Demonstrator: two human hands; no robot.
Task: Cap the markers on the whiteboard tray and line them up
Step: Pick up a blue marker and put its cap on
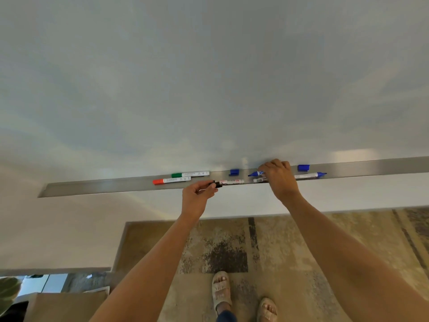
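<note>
A long metal tray [92, 188] runs under the whiteboard [209, 77]. On its left lie a capped green marker [190, 174] and a capped red marker [171, 180]. My left hand [198, 194] pinches the black cap end of a black marker [229, 182] that rests on the tray's front edge. My right hand [279, 175] covers the body of an uncapped blue marker [255, 173] whose tip points left. A second uncapped blue marker [310, 175] lies to the right, tip pointing right. Two loose blue caps [234, 171] [303, 168] sit at the back of the tray.
A grey-labelled marker [260, 180] pokes out below my right hand. Under the tray is a white wall, then a patterned beige rug [301, 240] where my sandalled feet [221, 290] stand. A cardboard box [67, 305] is at the lower left.
</note>
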